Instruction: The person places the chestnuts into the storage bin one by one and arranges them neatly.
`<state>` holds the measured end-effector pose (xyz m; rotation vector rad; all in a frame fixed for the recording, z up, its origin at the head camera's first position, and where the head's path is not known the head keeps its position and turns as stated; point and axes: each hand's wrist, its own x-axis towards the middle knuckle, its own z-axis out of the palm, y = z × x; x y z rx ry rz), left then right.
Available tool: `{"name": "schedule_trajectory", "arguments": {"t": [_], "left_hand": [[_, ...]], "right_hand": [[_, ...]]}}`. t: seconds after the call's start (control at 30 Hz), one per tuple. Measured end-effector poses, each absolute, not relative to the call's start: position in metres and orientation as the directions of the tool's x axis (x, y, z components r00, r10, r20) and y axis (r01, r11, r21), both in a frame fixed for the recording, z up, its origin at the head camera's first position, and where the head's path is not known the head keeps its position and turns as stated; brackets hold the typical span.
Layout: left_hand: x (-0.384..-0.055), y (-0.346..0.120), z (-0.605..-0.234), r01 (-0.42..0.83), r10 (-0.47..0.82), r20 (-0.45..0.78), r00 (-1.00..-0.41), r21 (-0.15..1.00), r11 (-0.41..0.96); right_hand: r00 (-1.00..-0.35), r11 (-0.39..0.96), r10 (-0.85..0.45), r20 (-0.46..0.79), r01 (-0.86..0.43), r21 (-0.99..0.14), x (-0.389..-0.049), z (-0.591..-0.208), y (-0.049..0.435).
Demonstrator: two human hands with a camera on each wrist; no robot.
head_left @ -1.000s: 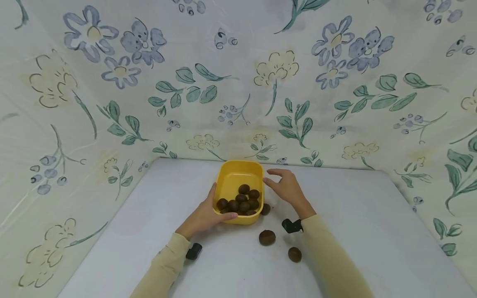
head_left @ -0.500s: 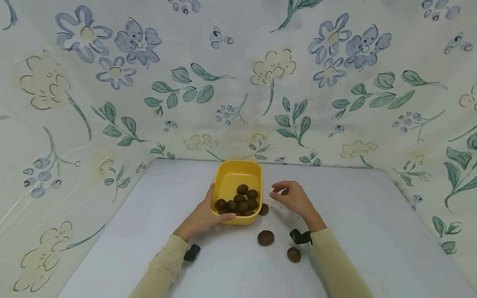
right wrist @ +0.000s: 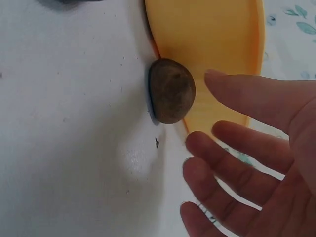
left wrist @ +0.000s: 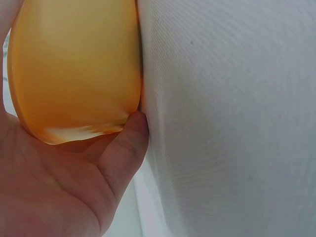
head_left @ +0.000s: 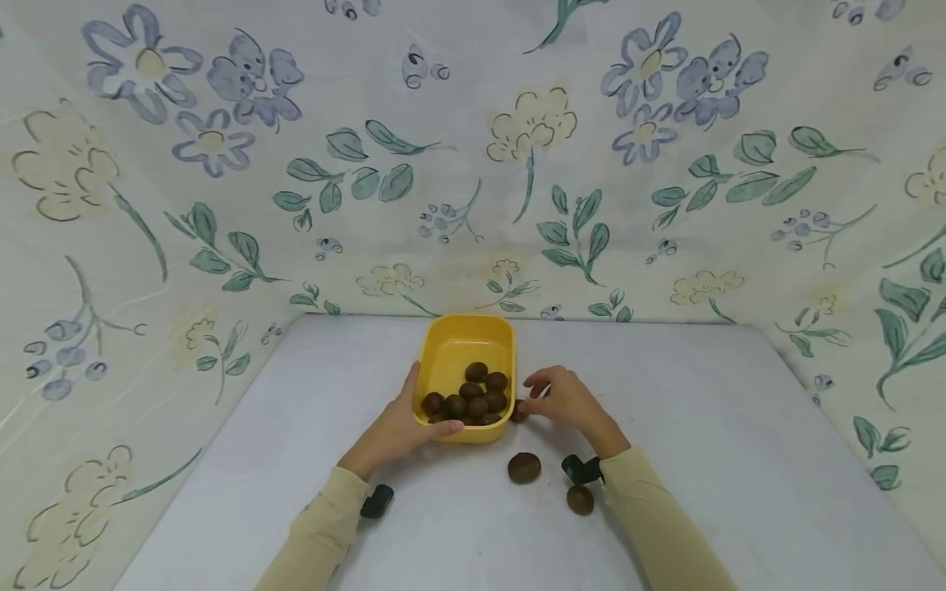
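Note:
A yellow plastic bin (head_left: 461, 351) stands on the table with several brown chestnuts (head_left: 477, 372) heaped at its near end. My left hand (head_left: 392, 431) grips the bin's near left corner, thumb along the front and fingers on the left side. In the left wrist view, that hand (left wrist: 74, 182) spans the bin's yellow wall (left wrist: 74, 64). A single chestnut (right wrist: 172, 91) lies on the table against the bin's right side. Over it my right hand (head_left: 567, 408) hovers with fingers parted and loosely bent; the right wrist view shows a gap between thumb (right wrist: 247, 96) and chestnut.
Two more chestnuts lie on the white table (head_left: 296, 410): one chestnut (head_left: 524, 468) in front of the bin, another chestnut (head_left: 580, 500) beside the right wrist. A floral sheet (head_left: 473, 164) rises behind the table's far edge. Small dark crumbs dot the surface.
My right hand first drew back from the bin's upper right rim, then came left and down to the chestnut beside the bin. The left hand keeps its grip; the head view has shifted slightly.

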<state>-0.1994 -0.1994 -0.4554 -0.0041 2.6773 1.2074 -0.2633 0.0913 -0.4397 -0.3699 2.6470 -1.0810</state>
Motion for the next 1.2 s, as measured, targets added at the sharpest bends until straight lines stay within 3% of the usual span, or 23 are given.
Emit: {"name": "schedule_trajectory", "arguments": {"t": [0.37, 1.2], "left_hand": [[-0.200, -0.199, -0.457, -0.082, 0.086, -0.185, -0.979, 0.741, 0.666], [-0.200, -0.200, -0.454, -0.075, 0.083, -0.177, -0.981, 0.731, 0.678]], "right_hand": [[-0.903, 0.735, -0.377, -0.205, -0.158, -0.659, -0.263, -0.445, 0.082], [-0.930, 0.807, -0.319, -0.185, -0.164, -0.567, -0.257, -0.445, 0.066]]}}
